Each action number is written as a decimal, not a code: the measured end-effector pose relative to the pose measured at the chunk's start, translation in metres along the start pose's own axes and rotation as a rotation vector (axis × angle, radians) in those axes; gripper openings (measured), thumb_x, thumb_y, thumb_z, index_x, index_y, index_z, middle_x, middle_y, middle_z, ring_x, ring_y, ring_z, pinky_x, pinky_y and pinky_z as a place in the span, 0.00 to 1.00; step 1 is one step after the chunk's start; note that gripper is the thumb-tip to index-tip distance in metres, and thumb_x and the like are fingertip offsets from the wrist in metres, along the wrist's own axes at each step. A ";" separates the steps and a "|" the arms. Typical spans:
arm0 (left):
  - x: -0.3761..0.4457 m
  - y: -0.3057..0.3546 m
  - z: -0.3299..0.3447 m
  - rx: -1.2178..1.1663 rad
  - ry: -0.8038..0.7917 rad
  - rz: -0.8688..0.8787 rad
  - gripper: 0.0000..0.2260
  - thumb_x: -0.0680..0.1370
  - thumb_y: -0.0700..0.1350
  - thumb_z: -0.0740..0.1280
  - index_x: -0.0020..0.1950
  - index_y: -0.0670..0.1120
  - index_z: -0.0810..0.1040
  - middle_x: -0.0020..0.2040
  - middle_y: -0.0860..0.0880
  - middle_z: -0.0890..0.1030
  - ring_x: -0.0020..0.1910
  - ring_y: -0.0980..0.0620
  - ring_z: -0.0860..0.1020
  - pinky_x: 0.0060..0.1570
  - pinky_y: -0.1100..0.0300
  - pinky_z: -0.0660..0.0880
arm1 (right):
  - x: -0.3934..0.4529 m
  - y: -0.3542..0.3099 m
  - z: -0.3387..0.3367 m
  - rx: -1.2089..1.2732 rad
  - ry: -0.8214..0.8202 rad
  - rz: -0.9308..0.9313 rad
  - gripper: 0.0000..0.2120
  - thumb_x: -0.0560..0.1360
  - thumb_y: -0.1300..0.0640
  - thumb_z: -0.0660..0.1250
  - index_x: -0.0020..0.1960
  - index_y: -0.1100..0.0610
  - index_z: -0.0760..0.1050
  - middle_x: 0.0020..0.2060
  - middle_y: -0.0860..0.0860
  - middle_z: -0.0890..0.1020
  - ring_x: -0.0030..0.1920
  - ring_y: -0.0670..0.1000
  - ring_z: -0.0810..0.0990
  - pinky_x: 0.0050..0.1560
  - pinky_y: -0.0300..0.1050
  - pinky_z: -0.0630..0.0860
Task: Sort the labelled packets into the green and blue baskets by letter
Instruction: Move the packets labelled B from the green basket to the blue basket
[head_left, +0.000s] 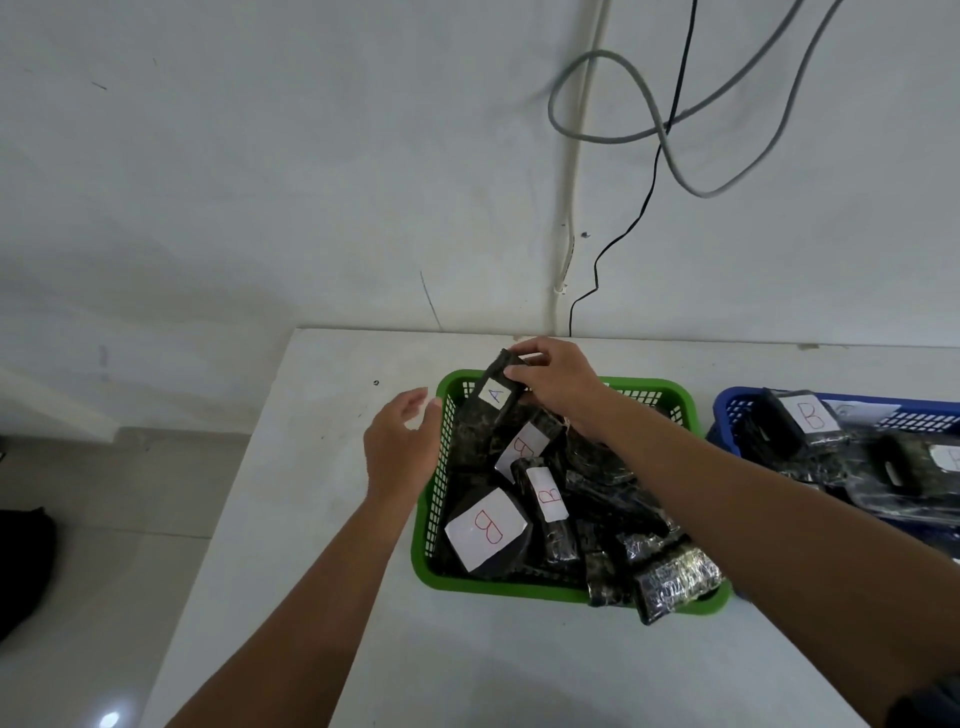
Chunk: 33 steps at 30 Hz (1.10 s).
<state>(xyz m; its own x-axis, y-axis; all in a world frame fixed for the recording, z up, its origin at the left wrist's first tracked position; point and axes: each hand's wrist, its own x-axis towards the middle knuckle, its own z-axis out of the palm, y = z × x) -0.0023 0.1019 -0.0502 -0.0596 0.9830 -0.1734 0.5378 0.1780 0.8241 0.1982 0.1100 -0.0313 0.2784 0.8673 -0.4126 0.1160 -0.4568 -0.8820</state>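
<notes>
My feed is evenly and softly lit, rather dim and greenish, with only faint shadows under the arms on the white rectangular tabletop (322, 519). A small bright glare spot sits on the pale glossy floor tile (109, 719), bottom left. Wide-angle bending curves the edges, and the right side looks slightly smeared.

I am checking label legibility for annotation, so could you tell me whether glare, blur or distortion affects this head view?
Head view: light is soft and even; the A label in the right hand reads clearly; glare glints off the wrapped packet at the green basket corner; wide-angle distortion stretches the blue basket at the edge.
</notes>
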 end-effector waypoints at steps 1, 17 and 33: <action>0.001 -0.006 0.000 0.071 0.001 0.014 0.17 0.80 0.52 0.66 0.68 0.48 0.78 0.65 0.50 0.80 0.64 0.53 0.77 0.63 0.58 0.71 | 0.002 0.001 0.001 -0.117 -0.004 -0.034 0.10 0.75 0.59 0.73 0.56 0.51 0.80 0.50 0.51 0.84 0.50 0.54 0.84 0.50 0.48 0.83; -0.005 -0.036 -0.002 0.111 -0.138 0.074 0.11 0.82 0.47 0.64 0.60 0.51 0.83 0.43 0.57 0.85 0.41 0.60 0.82 0.45 0.62 0.79 | 0.008 0.016 0.043 -0.628 -0.102 -0.368 0.18 0.77 0.56 0.69 0.66 0.55 0.75 0.60 0.53 0.78 0.60 0.51 0.76 0.59 0.43 0.71; -0.053 -0.013 0.010 0.225 -0.087 0.364 0.15 0.81 0.46 0.64 0.66 0.46 0.79 0.64 0.49 0.80 0.64 0.52 0.77 0.63 0.61 0.71 | -0.074 0.032 -0.036 -0.826 -0.231 -0.507 0.17 0.77 0.48 0.70 0.64 0.52 0.80 0.60 0.50 0.83 0.59 0.51 0.80 0.61 0.54 0.77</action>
<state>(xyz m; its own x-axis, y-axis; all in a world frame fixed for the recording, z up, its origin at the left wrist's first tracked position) 0.0026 0.0475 -0.0571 0.2332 0.9709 0.0542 0.6809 -0.2028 0.7037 0.2154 0.0243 -0.0210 -0.1701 0.9750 -0.1430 0.8213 0.0600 -0.5674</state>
